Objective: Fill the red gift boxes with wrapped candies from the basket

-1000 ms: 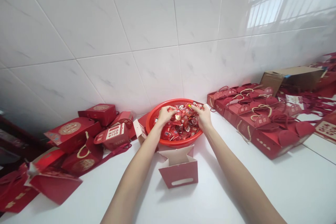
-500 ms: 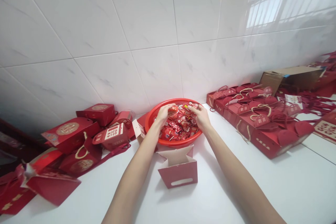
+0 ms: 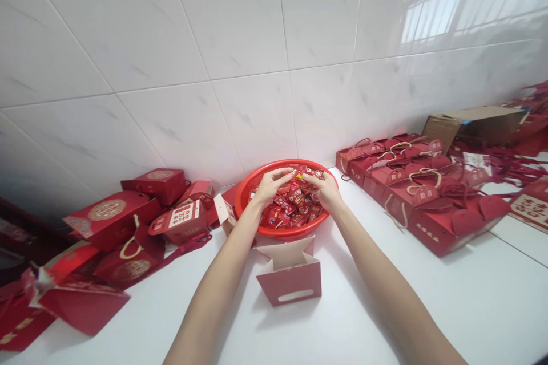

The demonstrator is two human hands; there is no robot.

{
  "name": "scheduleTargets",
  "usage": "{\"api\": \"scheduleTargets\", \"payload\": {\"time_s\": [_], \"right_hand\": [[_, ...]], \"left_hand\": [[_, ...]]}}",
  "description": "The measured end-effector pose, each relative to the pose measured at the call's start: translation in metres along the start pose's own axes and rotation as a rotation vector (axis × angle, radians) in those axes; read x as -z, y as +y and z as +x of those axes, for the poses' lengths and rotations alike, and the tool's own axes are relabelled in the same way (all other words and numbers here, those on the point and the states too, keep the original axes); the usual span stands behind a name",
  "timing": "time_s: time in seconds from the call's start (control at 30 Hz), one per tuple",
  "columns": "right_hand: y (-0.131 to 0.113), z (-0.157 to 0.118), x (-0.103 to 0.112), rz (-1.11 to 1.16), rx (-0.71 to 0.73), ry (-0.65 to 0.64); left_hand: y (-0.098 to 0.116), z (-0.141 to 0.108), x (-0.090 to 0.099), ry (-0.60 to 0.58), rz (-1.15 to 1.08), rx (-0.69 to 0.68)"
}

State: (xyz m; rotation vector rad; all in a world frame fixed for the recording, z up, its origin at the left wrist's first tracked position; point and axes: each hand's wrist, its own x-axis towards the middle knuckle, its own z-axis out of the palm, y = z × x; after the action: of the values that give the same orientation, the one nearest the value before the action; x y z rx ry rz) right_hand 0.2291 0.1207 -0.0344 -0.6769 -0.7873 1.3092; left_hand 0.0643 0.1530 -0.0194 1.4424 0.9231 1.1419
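A red plastic basket (image 3: 287,232), filled with small red wrapped candies (image 3: 295,199), stands against the wall in front of me. Over its left part, my left hand (image 3: 273,187) is closed, with thumb and fingertips together at a wrapped candy; the fingers partly hide what they grip. My right hand (image 3: 326,189) is over the right side, its thumb and fingers around another patterned candy (image 3: 314,173). Between my forearms, just in front of the basket, an open red paper gift box (image 3: 289,285) stands upright with its pale inside showing.
Red gift boxes (image 3: 113,211) are heaped on the left. To the right, several closed red boxes with rope handles (image 3: 411,194) stand in rows, with a cardboard box (image 3: 475,122) behind them. Another box (image 3: 224,211) touches the basket's left side. A tiled wall (image 3: 257,114) bounds the white table (image 3: 377,319).
My left hand has moved slightly right, toward my right hand, and the candy that showed in its fingers is now mostly hidden. My right hand has shifted slightly left.
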Motion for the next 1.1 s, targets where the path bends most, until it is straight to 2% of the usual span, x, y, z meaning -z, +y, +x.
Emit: {"api": "scheduleTargets", "payload": {"time_s": [0.1, 0.23, 0.33, 0.37, 0.43, 0.5, 0.57, 0.63, 0.7, 0.87, 1.1], "right_hand": [[0.000, 0.000, 0.001, 0.005, -0.006, -0.011], [0.001, 0.001, 0.003, 0.031, 0.049, 0.048], [0.001, 0.004, 0.004, 0.081, 0.099, 0.114], [0.000, 0.004, 0.004, 0.102, 0.104, 0.142], [-0.001, 0.006, 0.004, 0.140, 0.103, 0.200], [-0.002, 0.006, 0.004, 0.161, 0.098, 0.243], [-0.003, 0.006, 0.003, 0.159, 0.095, 0.256], [-0.003, 0.006, 0.003, 0.153, 0.097, 0.255], [-0.002, 0.006, 0.003, 0.153, 0.105, 0.256], [-0.001, 0.006, 0.004, 0.138, 0.114, 0.236], [-0.005, 0.004, 0.000, 0.157, 0.074, 0.271]], "left_hand": [[-0.002, 0.002, 0.001, -0.002, 0.008, -0.001], [-0.005, 0.006, 0.002, -0.020, 0.039, 0.073], [-0.007, 0.005, 0.001, -0.105, 0.111, 0.130], [-0.008, 0.004, -0.001, -0.153, 0.134, 0.158], [-0.010, -0.001, -0.006, -0.344, 0.245, 0.206], [-0.012, -0.004, -0.014, -0.589, 0.490, 0.182], [-0.014, -0.006, -0.022, -0.725, 0.831, 0.096], [-0.014, -0.005, -0.027, -0.678, 1.116, 0.037], [-0.012, -0.002, -0.028, -0.592, 1.263, 0.039], [-0.010, 0.005, -0.019, -0.502, 1.309, 0.079], [-0.013, 0.002, -0.016, -0.573, 1.318, 0.100]]}}
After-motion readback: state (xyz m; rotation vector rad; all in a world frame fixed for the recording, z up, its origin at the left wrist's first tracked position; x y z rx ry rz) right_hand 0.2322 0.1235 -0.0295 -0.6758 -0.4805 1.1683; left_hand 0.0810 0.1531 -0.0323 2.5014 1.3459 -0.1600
